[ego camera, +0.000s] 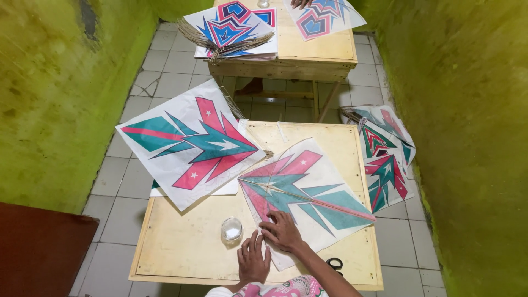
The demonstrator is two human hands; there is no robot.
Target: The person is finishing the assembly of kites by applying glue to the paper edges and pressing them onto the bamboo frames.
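A white paper kite [308,192] with teal and pink arrow shapes lies on the wooden table [181,242], a thin stick running across it. My right hand [283,231] presses flat on the kite's near corner. Just left of it, my left hand [253,258] rests at the kite's edge with fingers spread. Neither hand grips anything. A small clear glass cup [231,230] with white paste stands left of my hands.
A stack of finished kites [190,140] overhangs the table's far left corner. More kites [385,159] hang off the right side. Black scissors [334,264] lie near the front edge. A second table [308,52] beyond holds blue and pink kites [231,27] and another person's hand [301,3]. Green walls stand close on both sides.
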